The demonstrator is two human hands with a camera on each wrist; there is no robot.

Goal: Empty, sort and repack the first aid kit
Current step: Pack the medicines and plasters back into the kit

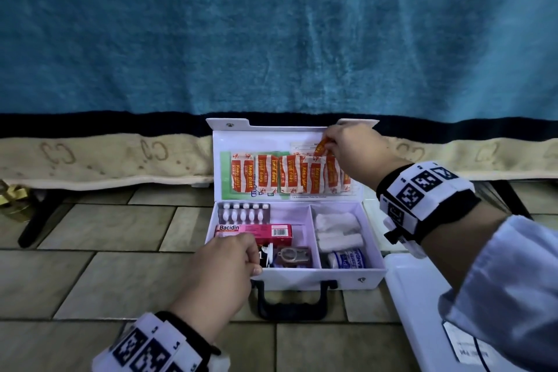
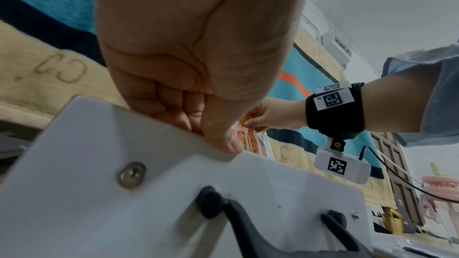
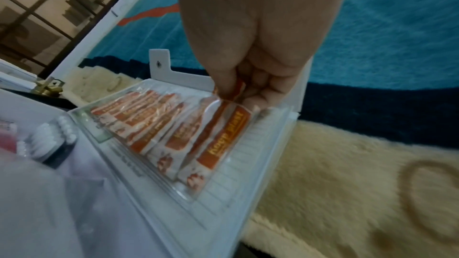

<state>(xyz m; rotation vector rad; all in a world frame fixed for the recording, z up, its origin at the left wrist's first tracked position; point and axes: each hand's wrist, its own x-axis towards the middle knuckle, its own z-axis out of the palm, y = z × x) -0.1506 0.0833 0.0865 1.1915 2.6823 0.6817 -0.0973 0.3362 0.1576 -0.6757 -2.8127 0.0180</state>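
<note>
Looking from the head view first: the first aid kit [image 1: 294, 276] sits open on the tiled floor [image 1: 99, 278], lid [image 1: 223, 142] propped vs. a striped blanket [image 1: 271, 48]. The right hand [image 1: 354, 149] pinches one orange plaster [image 1: 321, 146], half out of the lid's clear pocket where the other Keep plast strips [image 1: 271, 174] stand in a row; the left hand [image 1: 225, 263] curls over the kit's front-left rim, bracing it. Tray is full: blister pack [image 1: 244, 213], Bacidin box [image 1: 256, 232], gauze rolls [image 1: 338, 229], bandage roll [image 1: 347, 258], so emptying looks barely begun. Risk, as I judge it: a hard pull tips the lid or drags neighbouring strips out w/ it. Left wrist view: left hand's fingers [image 2: 178, 113] and thumb clamp the white rim [image 2: 154, 130] above the black handle [image 2: 248, 221]; if that grip slackens the light case could probably skid or lift. Right wrist view, blurred: right hand's fingers [image 3: 261, 93] nip the strip's top edge only, at the pocket [image 3: 193, 189] mouth. Thin paper, small hold, so it may tear or slip; the overlapped strips could snag and spill onto the floor.
</note>
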